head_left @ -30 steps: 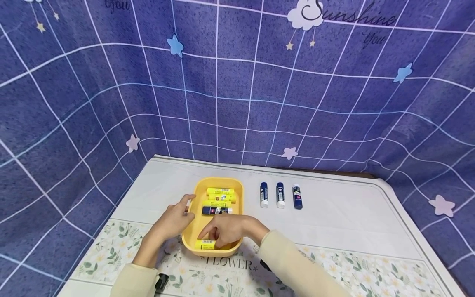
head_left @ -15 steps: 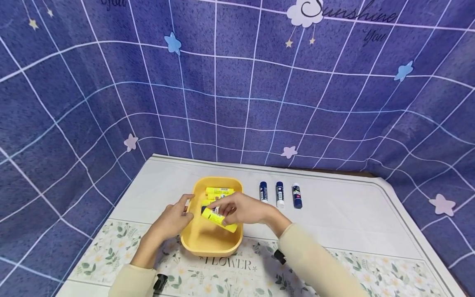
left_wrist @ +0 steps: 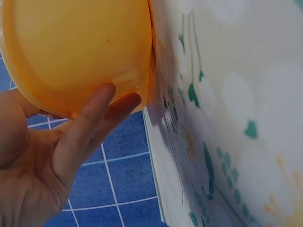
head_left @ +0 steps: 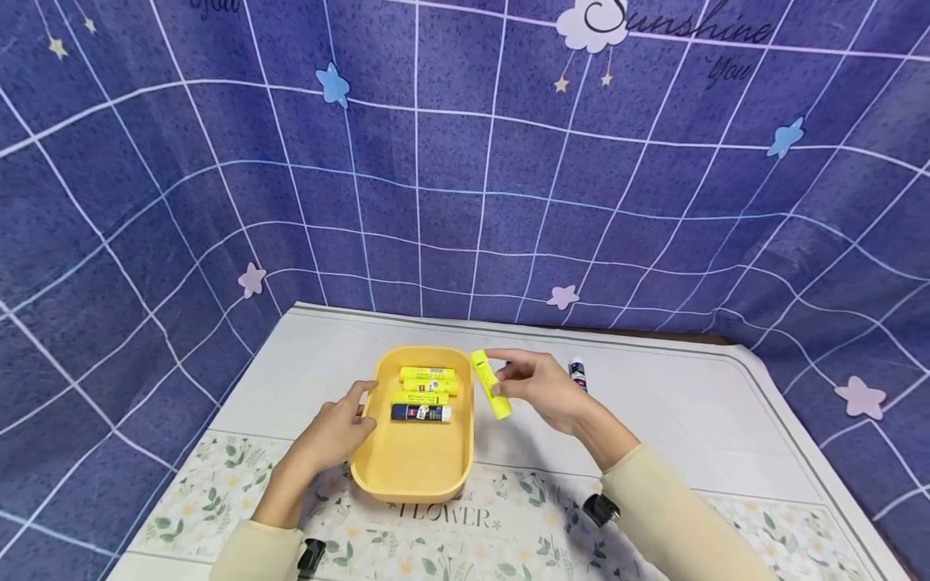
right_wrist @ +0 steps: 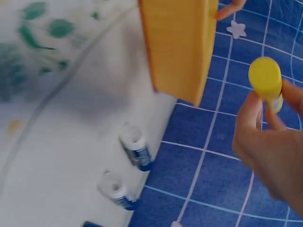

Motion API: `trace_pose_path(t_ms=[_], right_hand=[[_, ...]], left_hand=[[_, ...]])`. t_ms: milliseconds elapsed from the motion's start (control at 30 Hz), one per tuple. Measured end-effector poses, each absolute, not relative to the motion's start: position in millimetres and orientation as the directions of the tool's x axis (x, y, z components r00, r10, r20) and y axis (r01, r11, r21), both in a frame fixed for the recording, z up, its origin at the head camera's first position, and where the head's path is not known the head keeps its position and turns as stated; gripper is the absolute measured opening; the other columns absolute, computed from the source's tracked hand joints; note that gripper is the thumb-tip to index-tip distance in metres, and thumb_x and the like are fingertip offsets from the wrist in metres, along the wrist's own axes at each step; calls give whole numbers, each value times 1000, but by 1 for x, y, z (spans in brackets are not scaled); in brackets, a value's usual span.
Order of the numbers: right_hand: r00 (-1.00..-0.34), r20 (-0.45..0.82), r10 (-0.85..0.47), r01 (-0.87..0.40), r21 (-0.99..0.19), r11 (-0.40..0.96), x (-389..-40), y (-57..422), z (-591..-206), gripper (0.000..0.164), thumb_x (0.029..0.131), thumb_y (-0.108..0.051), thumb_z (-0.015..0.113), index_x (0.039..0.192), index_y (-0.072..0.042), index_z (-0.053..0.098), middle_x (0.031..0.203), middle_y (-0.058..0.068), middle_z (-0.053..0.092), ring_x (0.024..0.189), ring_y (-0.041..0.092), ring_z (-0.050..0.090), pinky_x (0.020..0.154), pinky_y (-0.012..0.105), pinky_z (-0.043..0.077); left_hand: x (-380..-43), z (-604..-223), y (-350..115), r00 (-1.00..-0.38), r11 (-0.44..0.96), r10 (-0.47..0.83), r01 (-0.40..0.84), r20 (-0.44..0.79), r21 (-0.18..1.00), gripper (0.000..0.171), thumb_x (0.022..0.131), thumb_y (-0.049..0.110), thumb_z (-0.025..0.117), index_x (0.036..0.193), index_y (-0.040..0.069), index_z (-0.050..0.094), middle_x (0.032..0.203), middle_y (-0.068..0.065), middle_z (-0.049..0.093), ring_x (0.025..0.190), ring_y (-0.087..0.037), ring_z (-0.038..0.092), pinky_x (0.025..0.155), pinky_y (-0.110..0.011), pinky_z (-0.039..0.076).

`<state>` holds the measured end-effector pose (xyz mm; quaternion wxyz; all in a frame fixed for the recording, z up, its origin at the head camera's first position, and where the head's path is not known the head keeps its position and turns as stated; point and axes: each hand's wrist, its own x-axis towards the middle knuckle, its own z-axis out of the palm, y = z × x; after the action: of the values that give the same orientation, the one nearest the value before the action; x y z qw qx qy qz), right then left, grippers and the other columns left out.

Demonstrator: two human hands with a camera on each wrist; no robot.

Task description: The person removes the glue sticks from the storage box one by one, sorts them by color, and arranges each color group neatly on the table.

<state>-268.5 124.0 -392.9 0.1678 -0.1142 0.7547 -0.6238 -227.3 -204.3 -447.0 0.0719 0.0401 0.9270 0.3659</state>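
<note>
My right hand (head_left: 541,387) pinches a yellow glue stick (head_left: 491,385) between thumb and fingers, tilted, just past the right rim of a yellow plastic tray (head_left: 410,476). In the right wrist view the round end of this glue stick (right_wrist: 265,78) faces the camera. My left hand (head_left: 334,428) holds the tray's left rim; in the left wrist view, two fingers (left_wrist: 90,113) lie along the outer wall. Inside the tray lie several glue sticks in a row: yellow ones (head_left: 427,374) behind, and a navy one with a white end (head_left: 420,413) in front.
Behind my right hand a navy glue stick (head_left: 577,374) lies on the white tabletop (head_left: 668,403). Two more navy glue sticks (right_wrist: 137,146) show in the right wrist view. A floral band (head_left: 465,541) crosses the front of the table; a blue gridded curtain (head_left: 450,202) hangs behind.
My right hand has lifted the yellow glue stick from the tray's front end and carried it right, over the rim. My left hand has stayed at the tray's left rim.
</note>
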Motion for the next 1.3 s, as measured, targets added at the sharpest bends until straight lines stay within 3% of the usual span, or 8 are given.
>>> trace_pose_path(t_ms=[133,333,633,1133,1300], right_hand=[[-952,-161,-259,126,-981,146,-261,134,-405,60,90,7,68,147,-11,59,106,8,61,98,17,60,91,29,54],[-961,-222,-163,208,-973,98,-247,142,-426,65,88,5,67,150,-9,53,105,10,60,88,15,60,82,23,56],[-955,-291,-63,281,-952,122,-226,138,-460,62,83,1,73,143,-5,59,104,16,66,88,22,63,83,34,53],[-936,-347,-57,330,-923,199,-221,143,-477,54,84,0,76,135,3,59,95,15,60,76,21,67,74,32,57],[-940,-333,-77,292,-900,325,-225,142,-476,55,82,-2,81,132,3,61,95,15,62,76,22,66,72,33,58]], left_hand=[[-226,-447,-206,-986,721,127,19,-105,693,61,101,14,52,159,7,34,140,-39,56,116,-43,70,73,-33,58],[-224,-444,-207,-986,716,138,31,-98,698,61,101,13,52,159,6,33,140,-38,57,118,-44,69,73,-33,58],[-225,-442,-204,-985,722,135,26,-104,691,61,101,14,52,159,7,34,139,-38,58,116,-42,70,73,-34,58],[-226,-444,-203,-986,733,133,32,-97,679,61,101,14,52,159,6,34,138,-38,59,116,-43,70,72,-33,57],[-225,-444,-203,-986,738,127,23,-106,674,61,101,14,52,159,7,34,139,-38,58,110,-36,73,69,-31,55]])
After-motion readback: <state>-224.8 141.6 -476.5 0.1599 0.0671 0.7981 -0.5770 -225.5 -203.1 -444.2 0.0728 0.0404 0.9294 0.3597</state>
